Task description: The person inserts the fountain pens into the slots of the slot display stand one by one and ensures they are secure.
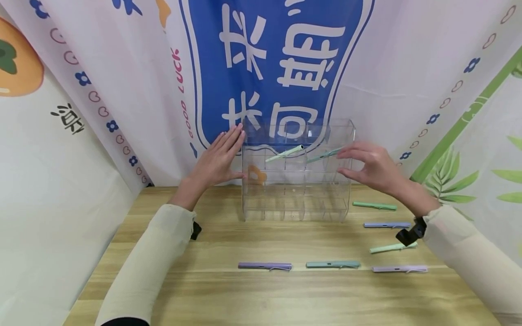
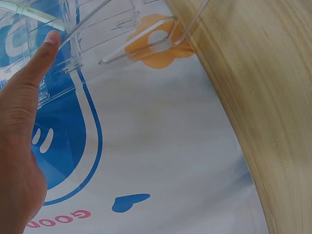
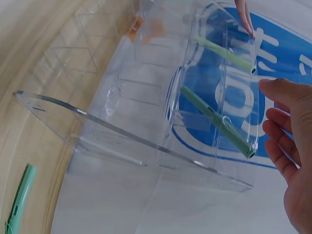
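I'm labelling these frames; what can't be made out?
Head: part of one pale green pen, hidden behind the black wrist device.
Left wrist: the left hand past its thumb side, cut by the left edge.
Right wrist: one end of the green pen, cut by the bottom edge.

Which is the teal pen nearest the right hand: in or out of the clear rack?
In: the right wrist view shows the teal pen slanting inside the clear rack, apart from the right hand.

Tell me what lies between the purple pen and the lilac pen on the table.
In the head view, a teal pen lies between the purple pen and the lilac pen.
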Demonstrator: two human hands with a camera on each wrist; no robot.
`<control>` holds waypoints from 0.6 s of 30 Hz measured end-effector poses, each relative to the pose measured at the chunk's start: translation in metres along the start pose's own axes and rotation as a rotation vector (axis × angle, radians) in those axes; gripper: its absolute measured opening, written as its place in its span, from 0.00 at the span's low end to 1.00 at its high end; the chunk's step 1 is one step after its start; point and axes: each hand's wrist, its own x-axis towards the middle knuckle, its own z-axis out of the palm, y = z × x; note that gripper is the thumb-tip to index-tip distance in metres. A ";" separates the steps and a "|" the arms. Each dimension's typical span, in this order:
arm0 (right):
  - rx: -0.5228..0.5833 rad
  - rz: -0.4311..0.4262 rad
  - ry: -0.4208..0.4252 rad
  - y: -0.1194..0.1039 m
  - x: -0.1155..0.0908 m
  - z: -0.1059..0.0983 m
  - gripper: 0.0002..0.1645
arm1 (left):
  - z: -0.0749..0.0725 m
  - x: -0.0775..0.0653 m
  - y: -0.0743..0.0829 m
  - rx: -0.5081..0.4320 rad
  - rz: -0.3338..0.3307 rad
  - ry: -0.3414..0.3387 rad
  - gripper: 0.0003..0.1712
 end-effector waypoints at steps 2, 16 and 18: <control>0.001 -0.021 -0.009 -0.003 -0.001 0.001 0.22 | 0.000 0.000 0.000 0.001 -0.001 -0.003 0.78; 0.090 -0.138 -0.035 -0.026 -0.015 0.020 0.18 | 0.001 0.000 -0.001 0.012 -0.005 -0.013 0.78; 0.104 -0.151 -0.039 -0.029 -0.018 0.025 0.21 | 0.001 0.001 -0.001 0.015 -0.004 -0.013 0.79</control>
